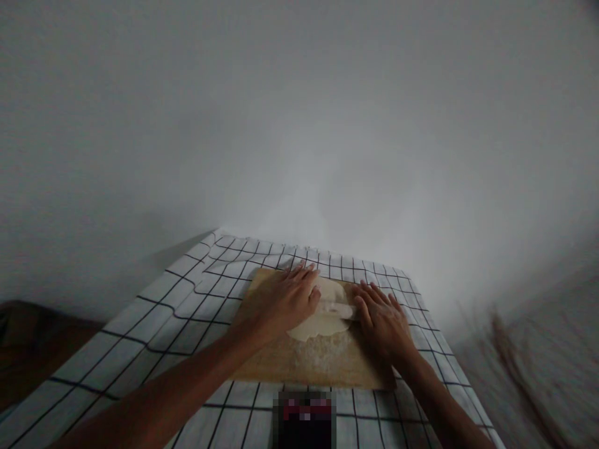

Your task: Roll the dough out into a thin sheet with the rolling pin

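Observation:
A pale rolling pin [337, 310] lies crosswise over a thin, flattened sheet of dough [309, 329] with an uneven edge. My left hand [297, 296] rests on the pin's left end, its fingers stretched forward rather than wrapped round it. Over the right end lies my right hand [381, 315], palm down with fingers extended. Both palms hide the pin's ends. Under the dough is a wooden board [276, 368], dusted with white flour [322, 355] on its near part.
A white tablecloth [219, 399] with black grid lines covers the table under the board. Behind it rises a pale wall [299, 125]. Dry brown stalks [510, 355] stand at the right, and a dark brown object [42, 337] is at the left. Something pixelated sits at the bottom middle.

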Tool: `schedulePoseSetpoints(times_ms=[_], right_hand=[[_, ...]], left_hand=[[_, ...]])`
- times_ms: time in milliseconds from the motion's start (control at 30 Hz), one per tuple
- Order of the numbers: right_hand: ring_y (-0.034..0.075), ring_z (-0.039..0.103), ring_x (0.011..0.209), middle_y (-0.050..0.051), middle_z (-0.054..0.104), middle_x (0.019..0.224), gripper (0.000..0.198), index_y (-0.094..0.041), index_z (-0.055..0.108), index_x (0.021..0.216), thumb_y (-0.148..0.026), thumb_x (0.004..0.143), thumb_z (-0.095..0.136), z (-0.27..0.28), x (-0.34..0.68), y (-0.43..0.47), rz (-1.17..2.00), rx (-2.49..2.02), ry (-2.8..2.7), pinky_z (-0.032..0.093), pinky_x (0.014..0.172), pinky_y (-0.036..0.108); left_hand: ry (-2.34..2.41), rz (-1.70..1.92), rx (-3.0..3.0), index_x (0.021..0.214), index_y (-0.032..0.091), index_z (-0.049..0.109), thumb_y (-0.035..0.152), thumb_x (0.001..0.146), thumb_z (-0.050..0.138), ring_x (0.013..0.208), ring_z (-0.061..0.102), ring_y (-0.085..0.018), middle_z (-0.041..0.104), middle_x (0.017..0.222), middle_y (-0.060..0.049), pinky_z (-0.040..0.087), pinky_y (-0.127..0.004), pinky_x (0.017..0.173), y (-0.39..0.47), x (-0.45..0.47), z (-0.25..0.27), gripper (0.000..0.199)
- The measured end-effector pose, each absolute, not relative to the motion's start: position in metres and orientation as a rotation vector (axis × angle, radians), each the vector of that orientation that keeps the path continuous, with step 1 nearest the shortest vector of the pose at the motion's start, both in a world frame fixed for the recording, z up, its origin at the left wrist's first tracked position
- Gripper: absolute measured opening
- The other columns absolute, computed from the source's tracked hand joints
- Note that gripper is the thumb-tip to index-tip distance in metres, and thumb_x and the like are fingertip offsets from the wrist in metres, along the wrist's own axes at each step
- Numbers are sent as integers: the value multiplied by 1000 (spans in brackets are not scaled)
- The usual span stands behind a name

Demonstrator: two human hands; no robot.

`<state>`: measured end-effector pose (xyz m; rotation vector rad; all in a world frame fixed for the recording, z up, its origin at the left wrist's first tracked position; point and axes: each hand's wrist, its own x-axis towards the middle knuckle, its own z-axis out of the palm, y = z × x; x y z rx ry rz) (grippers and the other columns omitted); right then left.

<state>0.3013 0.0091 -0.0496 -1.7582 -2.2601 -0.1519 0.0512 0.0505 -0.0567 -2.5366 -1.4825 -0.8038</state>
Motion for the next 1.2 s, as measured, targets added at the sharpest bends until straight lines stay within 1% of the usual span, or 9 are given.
schedulePoseSetpoints(times_ms=[133,233,367,533,633,767,967,1067,1200], right_hand=[[25,43,148,-1,56,153,40,-35,60,138,-38,110,32,-51,302,-34,-126,-1634,-2296,31,121,60],[25,43,148,-2,58,151,32,-35,64,130,-41,108,41,-55,303,-59,-123,-1588,-2255,37,118,56],[26,55,137,1,65,142,28,-33,63,129,-41,103,57,-57,303,-82,-101,-1567,-2180,49,104,47],[24,65,123,3,67,139,24,-32,65,124,-39,103,58,-48,290,-84,-87,-1522,-2237,53,92,42],[24,61,130,4,63,145,27,-31,66,125,-43,105,51,-47,280,-69,-60,-1527,-2216,51,101,44],[24,49,143,5,60,149,35,-29,66,129,-41,109,40,-45,275,-34,-112,-1573,-2212,36,120,54],[25,52,141,11,64,143,45,-23,71,123,-38,109,31,-36,287,36,-32,-1685,-2222,45,115,45],[25,49,144,11,67,138,46,-20,70,125,-36,109,31,-39,294,54,-1,-1654,-2275,41,119,44],[29,39,151,9,57,152,47,-24,62,138,-39,110,28,-44,292,36,-41,-1666,-2309,33,122,56]], left_hand=[[-1390,-792,-2546,146,9,52,29,102,42,148,43,-31,52,155,-17,32,-53,124,10,49,-56,49],[-1357,-805,-2569,147,12,52,28,103,42,150,40,-31,50,157,-14,32,-53,125,-15,48,-60,47],[-1274,-803,-2643,151,14,47,28,105,40,150,39,-28,47,159,-13,35,-52,124,-49,40,-62,48],[-1267,-720,-2680,149,17,50,33,107,40,148,43,-27,49,158,-13,38,-52,123,-61,20,-53,46],[-1279,-679,-2633,150,16,50,34,106,42,152,35,-30,44,161,-13,30,-57,125,-37,15,-51,48],[-1376,-653,-2600,146,16,54,32,104,43,152,35,-32,48,158,-14,29,-58,124,18,23,-50,46],[-1510,-680,-2631,140,23,60,37,105,45,147,44,-30,57,151,-13,33,-57,121,102,46,-38,40],[-1506,-662,-2648,140,23,59,39,105,45,147,44,-30,56,152,-12,31,-56,122,117,49,-40,41],[-1477,-649,-2649,147,17,52,39,106,38,151,38,-28,49,158,-13,28,-50,124,99,42,-49,48]])
